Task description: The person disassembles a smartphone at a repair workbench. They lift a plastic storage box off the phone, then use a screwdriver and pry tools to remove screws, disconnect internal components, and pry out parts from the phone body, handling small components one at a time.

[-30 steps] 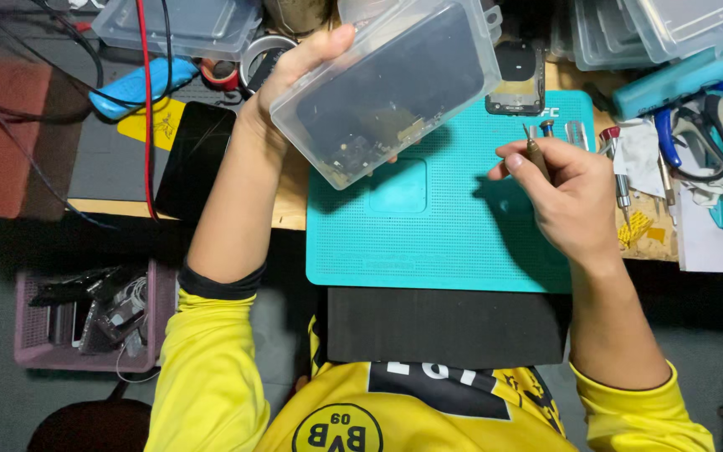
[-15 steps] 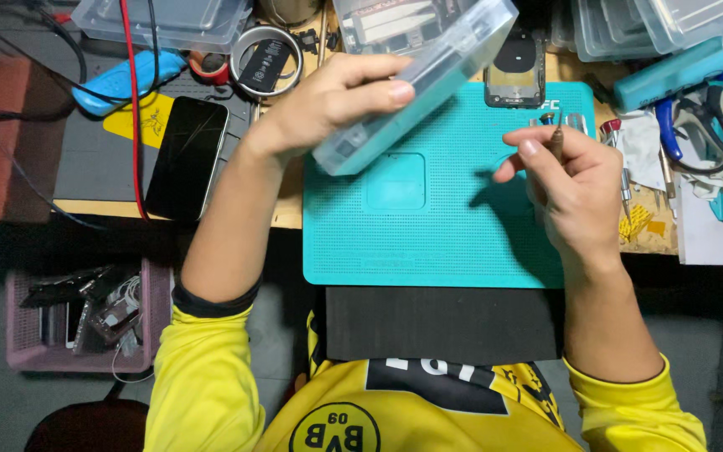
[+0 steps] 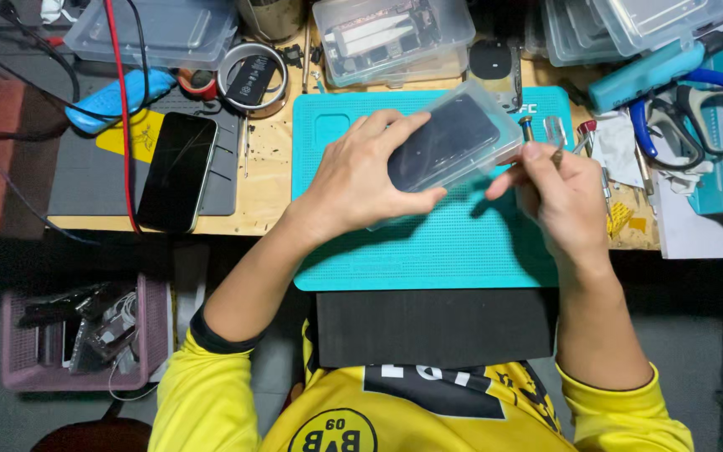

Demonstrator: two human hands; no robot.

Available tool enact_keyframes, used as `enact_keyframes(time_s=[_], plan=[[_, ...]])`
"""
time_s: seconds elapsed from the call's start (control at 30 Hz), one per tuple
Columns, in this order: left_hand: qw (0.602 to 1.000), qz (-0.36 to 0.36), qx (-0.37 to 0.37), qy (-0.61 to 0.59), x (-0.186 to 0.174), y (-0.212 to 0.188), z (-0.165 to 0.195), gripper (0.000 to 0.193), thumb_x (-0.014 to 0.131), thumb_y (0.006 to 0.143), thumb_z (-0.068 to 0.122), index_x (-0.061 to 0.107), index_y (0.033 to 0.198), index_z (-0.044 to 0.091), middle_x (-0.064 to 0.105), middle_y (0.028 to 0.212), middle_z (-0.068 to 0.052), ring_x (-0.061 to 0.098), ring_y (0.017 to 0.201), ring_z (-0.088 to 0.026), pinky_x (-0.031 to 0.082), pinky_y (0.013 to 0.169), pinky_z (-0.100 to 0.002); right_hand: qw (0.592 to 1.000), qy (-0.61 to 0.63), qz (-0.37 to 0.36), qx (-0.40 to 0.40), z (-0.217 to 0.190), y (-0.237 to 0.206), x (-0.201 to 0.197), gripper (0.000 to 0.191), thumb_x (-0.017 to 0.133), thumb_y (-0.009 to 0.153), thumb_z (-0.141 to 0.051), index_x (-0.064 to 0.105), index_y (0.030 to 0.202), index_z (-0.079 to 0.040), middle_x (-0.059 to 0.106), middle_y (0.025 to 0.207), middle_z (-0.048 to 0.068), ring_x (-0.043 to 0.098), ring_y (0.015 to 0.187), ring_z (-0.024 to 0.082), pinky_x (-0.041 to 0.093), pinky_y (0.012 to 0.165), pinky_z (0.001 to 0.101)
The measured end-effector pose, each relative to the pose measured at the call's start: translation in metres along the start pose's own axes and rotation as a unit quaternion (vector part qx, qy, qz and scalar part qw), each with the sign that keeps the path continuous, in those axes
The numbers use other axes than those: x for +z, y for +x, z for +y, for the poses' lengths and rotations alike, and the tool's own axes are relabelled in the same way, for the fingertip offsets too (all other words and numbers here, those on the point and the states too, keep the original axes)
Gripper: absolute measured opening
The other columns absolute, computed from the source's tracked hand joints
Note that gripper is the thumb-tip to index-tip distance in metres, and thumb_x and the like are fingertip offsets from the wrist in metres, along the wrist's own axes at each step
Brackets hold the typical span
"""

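Box (image 3: 453,142) under left hand (image 3: 361,180), above teal mat (image 3: 428,251).

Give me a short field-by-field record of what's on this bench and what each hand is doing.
Left hand: grips a clear plastic box with a dark flat item inside, over the teal mat.
Right hand: pinches a thin tool beside the box.
Left of mat: black phone lying on a grey pad.
Back of bench: clear parts boxes, tape roll.
Right side: blue-handled scissors.
Below bench: pink basket of parts.
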State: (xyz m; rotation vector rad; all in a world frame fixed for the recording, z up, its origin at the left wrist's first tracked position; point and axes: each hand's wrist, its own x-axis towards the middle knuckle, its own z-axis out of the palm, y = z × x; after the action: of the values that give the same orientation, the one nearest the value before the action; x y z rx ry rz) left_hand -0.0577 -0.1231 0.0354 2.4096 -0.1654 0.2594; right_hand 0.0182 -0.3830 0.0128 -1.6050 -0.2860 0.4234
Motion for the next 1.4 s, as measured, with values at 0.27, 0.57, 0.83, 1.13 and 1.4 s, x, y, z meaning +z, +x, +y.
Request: enact_keyframes(time_s=[0.27,0.57,0.83,1.13,1.4], plan=[[0.996,-0.031,-0.079,0.012,0.007,0.003,0.000,0.089,0.082,0.071,0.058,0.059,0.139,0.007,0.061,0.130,-0.016,0.058,0.120,-0.035,0.048,0.100,-0.047,0.994,-0.089,-0.053,-0.047,0.002,0.005,0.029,0.025,0.064,0.104,-0.021,0.074,0.098,0.001,0.075,0.083,0.006,0.061,0.071,0.003,0.046,0.065,0.0210],[0.999,-0.023,0.009,0.043,0.015,-0.008,-0.009,0.091,0.084,0.071,0.051,0.055,0.143,0.004,0.049,0.142,-0.029,0.051,0.126,-0.044,0.042,0.104,-0.052,0.994,-0.100,-0.001,0.041,0.012,0.014,0.024,0.038,0.064,0.105,-0.030,0.075,0.086,0.000,0.072,0.070,0.006,0.053,0.059,0.007,0.038,0.055,0.0232],[0.999,0.001,0.011,0.038,0.020,-0.011,-0.009,0.088,0.084,0.071,0.047,0.057,0.143,0.004,0.049,0.143,-0.031,0.051,0.128,-0.044,0.042,0.107,-0.052,0.993,-0.105,0.030,0.033,0.016,0.017,0.024,0.038,0.069,0.101,-0.030,0.072,0.079,0.000,0.068,0.066,0.003,0.061,0.057,0.006,0.044,0.054,0.0221],[0.998,-0.038,0.014,0.039,0.014,-0.010,-0.007,0.086,0.086,0.068,0.045,0.059,0.141,0.009,0.050,0.142,-0.029,0.051,0.127,-0.044,0.041,0.106,-0.053,0.992,-0.120,0.043,0.024,0.012,0.007,0.027,0.043,0.074,0.098,-0.027,0.064,0.065,-0.002,0.061,0.059,0.002,0.053,0.048,0.006,0.038,0.044,0.0248],[0.997,-0.076,0.029,0.015,0.003,-0.016,-0.013,0.089,0.089,0.067,0.047,0.058,0.141,0.009,0.051,0.145,-0.026,0.051,0.129,-0.043,0.041,0.107,-0.050,0.963,-0.269,0.017,0.018,-0.020,-0.005,0.008,0.032,0.076,0.096,-0.026,0.076,0.078,0.000,0.064,0.057,0.002,0.051,0.051,0.006,0.037,0.047,0.0259]])
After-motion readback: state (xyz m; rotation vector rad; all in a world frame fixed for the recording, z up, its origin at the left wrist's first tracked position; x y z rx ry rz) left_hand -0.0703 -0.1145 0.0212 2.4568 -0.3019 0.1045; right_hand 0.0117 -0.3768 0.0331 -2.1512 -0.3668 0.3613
